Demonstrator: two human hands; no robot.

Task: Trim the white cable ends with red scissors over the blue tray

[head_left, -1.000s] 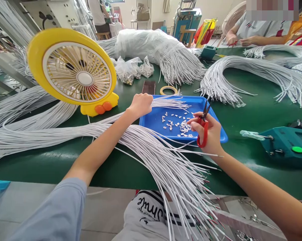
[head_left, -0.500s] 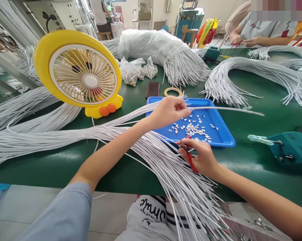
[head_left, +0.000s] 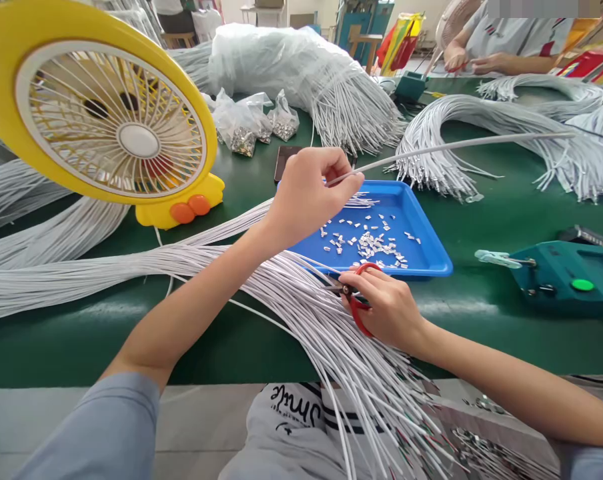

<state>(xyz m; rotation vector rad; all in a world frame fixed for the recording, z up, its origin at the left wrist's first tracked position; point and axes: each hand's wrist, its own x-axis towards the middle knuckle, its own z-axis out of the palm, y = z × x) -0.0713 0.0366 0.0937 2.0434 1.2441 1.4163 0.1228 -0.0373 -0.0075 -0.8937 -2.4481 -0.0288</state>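
Note:
My left hand (head_left: 319, 190) pinches a single white cable (head_left: 456, 145) above the blue tray (head_left: 434, 260); the cable's free end points off to the right. In my right hand (head_left: 389, 303) is a pair of red-handled scissors (head_left: 362, 317), blades pointing left over the thick bundle of white cables (head_left: 301, 307). That bundle fans out across the table and hangs over its front edge. Small white cut pieces (head_left: 374, 245) lie scattered in the tray. A thinner group of cables (head_left: 236, 220) runs under my left hand, with ends resting in the tray.
A yellow fan (head_left: 136, 140) stands at the left. Behind the tray are bags of small metal parts (head_left: 244, 137) and a plastic-wrapped cable bundle (head_left: 281, 67). A green machine (head_left: 566, 273) sits at the right. Across the table a person (head_left: 511, 47) works with their hands.
My left hand has risen with the cable, whose free end now tilts up to the right. The scissors have turned, their blades now showing toward the left. The whole view has shifted slightly.

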